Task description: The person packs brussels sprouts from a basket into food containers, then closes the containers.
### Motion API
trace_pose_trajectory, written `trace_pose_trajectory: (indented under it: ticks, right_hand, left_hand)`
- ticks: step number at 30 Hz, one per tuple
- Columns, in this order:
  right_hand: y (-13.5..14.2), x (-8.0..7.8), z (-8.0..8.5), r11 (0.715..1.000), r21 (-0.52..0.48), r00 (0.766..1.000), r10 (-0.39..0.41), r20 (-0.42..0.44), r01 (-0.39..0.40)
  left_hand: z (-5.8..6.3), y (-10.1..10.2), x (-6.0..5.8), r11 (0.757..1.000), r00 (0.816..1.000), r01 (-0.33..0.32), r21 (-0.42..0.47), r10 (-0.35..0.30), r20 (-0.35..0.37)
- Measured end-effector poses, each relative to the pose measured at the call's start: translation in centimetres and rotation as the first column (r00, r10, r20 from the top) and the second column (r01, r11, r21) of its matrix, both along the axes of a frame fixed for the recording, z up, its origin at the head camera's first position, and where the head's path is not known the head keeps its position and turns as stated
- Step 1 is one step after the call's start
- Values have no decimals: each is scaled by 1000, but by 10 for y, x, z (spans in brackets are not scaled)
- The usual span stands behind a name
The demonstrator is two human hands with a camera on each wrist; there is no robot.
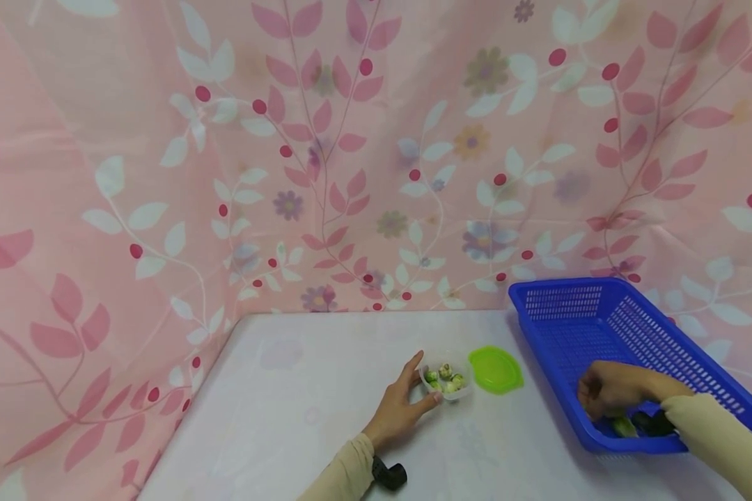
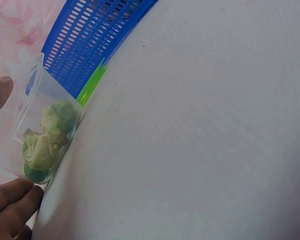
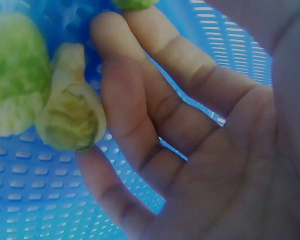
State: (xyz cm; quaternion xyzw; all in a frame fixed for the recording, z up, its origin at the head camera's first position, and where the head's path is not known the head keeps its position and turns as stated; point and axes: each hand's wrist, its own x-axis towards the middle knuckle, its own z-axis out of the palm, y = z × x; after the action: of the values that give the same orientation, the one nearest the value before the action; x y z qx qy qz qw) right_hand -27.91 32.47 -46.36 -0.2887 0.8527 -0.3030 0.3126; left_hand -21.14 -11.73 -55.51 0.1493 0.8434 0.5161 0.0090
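Note:
My left hand (image 1: 397, 410) holds the side of a small clear plastic container (image 1: 449, 395), thumb at the near side and fingers at the far left. Inside sit several Brussels sprouts (image 2: 42, 147). In the left wrist view the container stands tilted against the frame, its wall beside my fingers (image 2: 15, 202). My right hand (image 1: 614, 390) is down in the near end of a blue plastic basket (image 1: 542, 369). Its fingers are loosely bent in the right wrist view, fingertips against a small yellowish sprout (image 3: 72, 117). A larger green sprout (image 3: 15, 75) lies beside that one.
A bright green lid (image 1: 496, 370) lies on the white table (image 1: 276, 417) between container and basket. Pink floral cloth (image 1: 363, 174) hangs behind the table and along its left side. The basket's raised walls surround my right hand.

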Motion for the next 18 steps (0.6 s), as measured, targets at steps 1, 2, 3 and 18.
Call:
trace_pose_trajectory:
  ticks: [1,2,3,18]
  right_hand:
    - [1,-1,-1,1000,-20,1000,3,-9,-3]
    - [1,-2,-1,999,-40,1000,5,-23,-6]
    - [2,-4,-2,998,-58,999,7,-45,-9]
    - [2,-11,2,983,-130,938,-163,-307,128]
  left_hand:
    - [0,0,0,1000,1000,0,-2,0,-3]
    - [0,0,-1,1000,1000,-1,-1,1,-1]
    - [1,0,-1,1000,1000,-2,-6,2,-4]
    - [0,0,-1,1000,1000,-1,-10,1,1]
